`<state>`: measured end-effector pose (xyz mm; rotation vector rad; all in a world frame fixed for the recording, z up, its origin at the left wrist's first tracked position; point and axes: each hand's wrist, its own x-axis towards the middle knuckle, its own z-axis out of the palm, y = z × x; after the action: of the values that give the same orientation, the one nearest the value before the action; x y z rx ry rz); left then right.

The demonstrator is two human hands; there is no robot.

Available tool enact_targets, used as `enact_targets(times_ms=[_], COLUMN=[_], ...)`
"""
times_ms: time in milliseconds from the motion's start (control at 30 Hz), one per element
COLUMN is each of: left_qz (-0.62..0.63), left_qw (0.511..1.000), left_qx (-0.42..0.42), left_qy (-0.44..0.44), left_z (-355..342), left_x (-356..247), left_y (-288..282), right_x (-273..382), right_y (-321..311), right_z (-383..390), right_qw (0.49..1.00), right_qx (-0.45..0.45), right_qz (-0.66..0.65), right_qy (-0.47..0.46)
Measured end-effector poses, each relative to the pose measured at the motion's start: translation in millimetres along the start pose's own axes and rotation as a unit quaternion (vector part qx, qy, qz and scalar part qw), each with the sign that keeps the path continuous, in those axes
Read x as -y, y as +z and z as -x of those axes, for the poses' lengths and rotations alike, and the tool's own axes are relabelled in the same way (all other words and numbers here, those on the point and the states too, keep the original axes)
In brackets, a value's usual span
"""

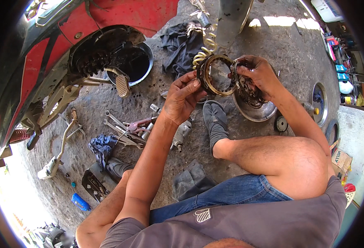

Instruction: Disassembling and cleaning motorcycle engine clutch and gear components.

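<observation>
Both hands worked near the upper middle of the frame: the left hand (182,97) pinched a stack of thin brownish metal friction rings (215,74) by its rim, while the right hand (258,74) was closed around a dark, greasy round clutch hub (248,89), perhaps still carrying more plates. Rings and hub were already apart, held just beside each other. Beneath them lay a shallow round steel bowl (256,111), seemingly empty. At upper left, the red motorcycle (120,16) stood with its engine opening (103,53) uncovered, above a black round drain pan (134,64) of dark oil. Loose steel wrenches (122,130) lay scattered on the concrete floor (281,45).
</observation>
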<state>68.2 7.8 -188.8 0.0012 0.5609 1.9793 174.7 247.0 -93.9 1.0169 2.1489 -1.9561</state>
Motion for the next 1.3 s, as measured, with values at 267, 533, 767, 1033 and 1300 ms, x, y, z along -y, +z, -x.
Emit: enact_targets(times_ms=[267,533,767,1033,1300], left_qz=[-0.028,-0.075,-0.106,-0.153,-0.387], left_qw=[0.998,0.994,0.984,0.968,0.895], left_qx=[-0.049,-0.072,-0.134,-0.2,-0.208], left_qy=[0.011,0.027,0.049,-0.004,-0.075], left_z=[-1,-7,-20,-50,-71], left_x=[2,7,26,105,168], left_y=[2,11,15,-5,-9], right_x=[-10,-12,-16,-30,-37], right_y=[0,-6,-37,-89,-91], right_z=[-2,4,15,23,18], right_qw=[0.999,0.994,0.977,0.982,0.976], right_qx=[0.009,-0.047,-0.036,-0.106,-0.061], right_qz=[-0.044,-0.094,-0.202,-0.151,-0.204], right_qy=[0.016,0.005,0.059,0.042,0.041])
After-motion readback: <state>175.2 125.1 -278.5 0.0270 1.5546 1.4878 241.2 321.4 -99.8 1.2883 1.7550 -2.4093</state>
